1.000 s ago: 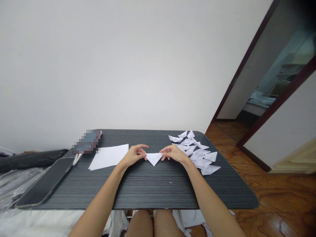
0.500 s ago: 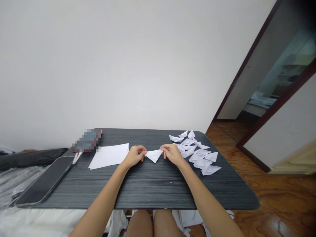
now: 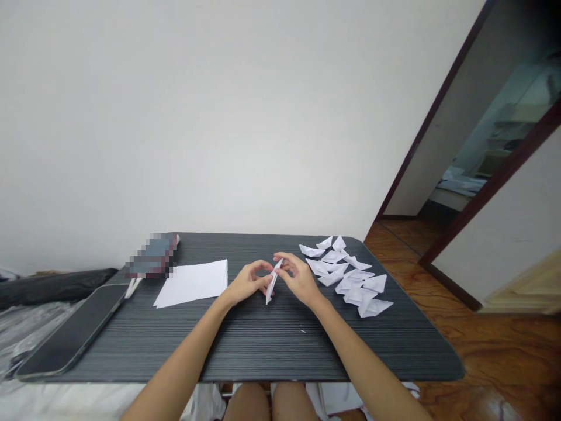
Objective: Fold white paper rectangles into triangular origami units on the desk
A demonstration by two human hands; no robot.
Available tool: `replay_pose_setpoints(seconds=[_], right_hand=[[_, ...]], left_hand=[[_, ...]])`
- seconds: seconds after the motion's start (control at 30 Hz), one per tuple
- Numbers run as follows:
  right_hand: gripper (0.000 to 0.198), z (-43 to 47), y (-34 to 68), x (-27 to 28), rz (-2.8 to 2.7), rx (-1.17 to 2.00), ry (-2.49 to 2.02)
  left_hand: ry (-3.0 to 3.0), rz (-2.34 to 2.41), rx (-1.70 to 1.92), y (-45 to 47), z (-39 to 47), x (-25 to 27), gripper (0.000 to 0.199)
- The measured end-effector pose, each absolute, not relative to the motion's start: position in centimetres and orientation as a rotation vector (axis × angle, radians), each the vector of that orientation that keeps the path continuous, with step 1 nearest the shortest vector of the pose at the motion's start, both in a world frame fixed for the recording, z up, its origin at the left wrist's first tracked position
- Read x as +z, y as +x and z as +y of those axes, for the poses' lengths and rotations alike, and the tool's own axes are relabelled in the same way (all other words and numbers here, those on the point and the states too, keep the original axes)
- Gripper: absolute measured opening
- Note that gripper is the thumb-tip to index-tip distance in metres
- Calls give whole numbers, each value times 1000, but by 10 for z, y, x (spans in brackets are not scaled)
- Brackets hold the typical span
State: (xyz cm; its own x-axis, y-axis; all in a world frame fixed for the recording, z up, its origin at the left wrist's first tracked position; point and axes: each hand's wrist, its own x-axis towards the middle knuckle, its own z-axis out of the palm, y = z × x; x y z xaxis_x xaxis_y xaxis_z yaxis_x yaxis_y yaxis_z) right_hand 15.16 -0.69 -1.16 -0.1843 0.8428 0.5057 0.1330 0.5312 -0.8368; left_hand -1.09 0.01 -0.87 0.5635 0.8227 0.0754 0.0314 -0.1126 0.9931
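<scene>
**Shaping a Small Fold**

On your left, white sheets (image 3: 191,284) lie flat on the dark surface (image 3: 263,345). Next comes your left hand (image 3: 246,282), its fingers curled nearly closed, holding the side of the folded paper (image 3: 274,283). The paper slants between your fingers, thin side showing, its low tip poking out. Your right hand (image 3: 299,278) pinches near the top end with bent fingers. You seem to be shaping the fold; the next move looks to need a soft, even squeeze. Farther right lie folded paper shapes (image 3: 349,284).
</scene>
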Motion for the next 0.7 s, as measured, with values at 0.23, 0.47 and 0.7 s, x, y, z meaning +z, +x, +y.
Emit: replay_pose_setpoints(seconds=[0.23, 0.47, 0.7], right_hand=[[59, -3, 142, -20, -1463, 968, -813], [22, -7, 144, -17, -1620, 802, -896], [29, -12, 143, -21, -1687, 599, -1177]], left_hand=[[1605, 761, 953, -10, 2, -16, 39], [1602, 802, 1013, -8, 2, -17, 37], [1700, 917, 1084, -6, 3, -21, 27]])
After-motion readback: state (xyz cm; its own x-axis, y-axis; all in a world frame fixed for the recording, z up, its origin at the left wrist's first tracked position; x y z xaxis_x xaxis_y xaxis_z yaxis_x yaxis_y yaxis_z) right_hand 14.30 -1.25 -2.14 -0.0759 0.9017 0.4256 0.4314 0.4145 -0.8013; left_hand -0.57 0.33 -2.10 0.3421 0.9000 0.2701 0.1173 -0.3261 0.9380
